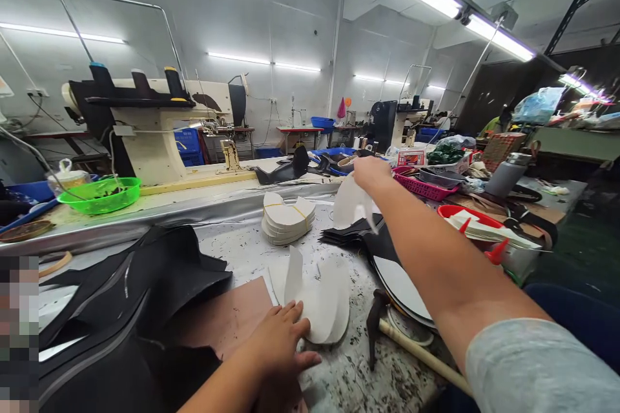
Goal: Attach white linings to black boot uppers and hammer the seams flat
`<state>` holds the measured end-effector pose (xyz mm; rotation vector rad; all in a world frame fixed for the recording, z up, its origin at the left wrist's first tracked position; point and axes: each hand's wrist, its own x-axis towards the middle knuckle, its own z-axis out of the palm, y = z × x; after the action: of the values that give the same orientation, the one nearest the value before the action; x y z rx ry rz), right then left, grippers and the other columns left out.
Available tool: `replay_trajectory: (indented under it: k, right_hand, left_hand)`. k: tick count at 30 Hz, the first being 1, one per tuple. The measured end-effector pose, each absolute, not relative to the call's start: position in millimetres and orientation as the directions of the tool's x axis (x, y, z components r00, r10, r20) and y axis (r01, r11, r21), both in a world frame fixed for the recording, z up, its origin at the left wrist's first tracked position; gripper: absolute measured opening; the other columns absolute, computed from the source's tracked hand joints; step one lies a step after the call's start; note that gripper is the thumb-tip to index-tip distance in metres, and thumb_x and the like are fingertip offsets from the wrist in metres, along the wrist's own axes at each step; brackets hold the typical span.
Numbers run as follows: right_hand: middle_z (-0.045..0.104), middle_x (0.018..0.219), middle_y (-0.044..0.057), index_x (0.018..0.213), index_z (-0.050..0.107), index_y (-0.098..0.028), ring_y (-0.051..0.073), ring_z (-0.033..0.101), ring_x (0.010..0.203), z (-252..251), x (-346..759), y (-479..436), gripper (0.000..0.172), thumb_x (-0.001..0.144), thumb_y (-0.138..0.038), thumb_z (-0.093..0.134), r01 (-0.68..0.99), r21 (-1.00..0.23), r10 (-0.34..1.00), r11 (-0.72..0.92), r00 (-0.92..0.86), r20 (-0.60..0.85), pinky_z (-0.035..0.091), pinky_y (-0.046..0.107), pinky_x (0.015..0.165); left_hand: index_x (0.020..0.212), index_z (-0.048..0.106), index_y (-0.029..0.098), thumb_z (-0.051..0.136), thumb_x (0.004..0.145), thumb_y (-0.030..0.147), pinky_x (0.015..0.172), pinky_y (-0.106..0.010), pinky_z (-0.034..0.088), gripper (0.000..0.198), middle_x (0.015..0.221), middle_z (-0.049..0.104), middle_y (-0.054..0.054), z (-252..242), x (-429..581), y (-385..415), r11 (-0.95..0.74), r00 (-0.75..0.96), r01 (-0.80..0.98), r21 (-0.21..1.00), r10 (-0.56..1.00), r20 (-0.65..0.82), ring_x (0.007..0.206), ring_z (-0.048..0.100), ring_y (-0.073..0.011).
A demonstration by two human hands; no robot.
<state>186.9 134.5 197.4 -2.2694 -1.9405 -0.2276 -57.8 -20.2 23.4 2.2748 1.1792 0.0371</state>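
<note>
My right hand point(372, 174) reaches forward and pinches a white curved piece point(346, 203), which hangs down above a stack of black flat pieces point(351, 232). My left hand point(285, 335) lies low with its fingers spread, its tips at the edge of some loose white U-shaped pieces point(329, 310) on the worktable point(242, 242). Behind these stands a bundle of similar white pieces point(288, 219) tied with yellow bands. Under and beside my left forearm are a brownish-pink sheet point(237, 316) and large black material pieces point(165, 284).
A hammer point(378, 322) lies right of the white pieces, near a round white-topped stack point(402, 287). A red basin point(477, 216) and a pink basket point(426, 187) stand at the right. A sewing machine point(150, 135) and a green bowl point(101, 197) are at the back left.
</note>
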Motion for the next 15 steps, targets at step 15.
replay_trajectory:
  k: [15]
  right_hand:
    - [0.064, 0.066, 0.005, 0.079, 0.067, -0.024, 0.018, 0.055, 0.056, 69.1, 89.1, -134.6, 0.037, 0.079, -0.059, 0.055, 0.382, -0.656, 0.632, 0.651, -0.751, 0.189, 0.036, 0.028, 0.052]
  left_hand:
    - [0.122, 0.053, 0.011, 0.077, 0.055, 0.021, 0.066, -0.033, 0.052, 0.072, 0.094, 0.070, -0.012, 95.6, -85.7, -128.4, 0.306, 0.057, -0.571, 0.762, 0.941, -0.335, 0.084, 0.066, -0.0313]
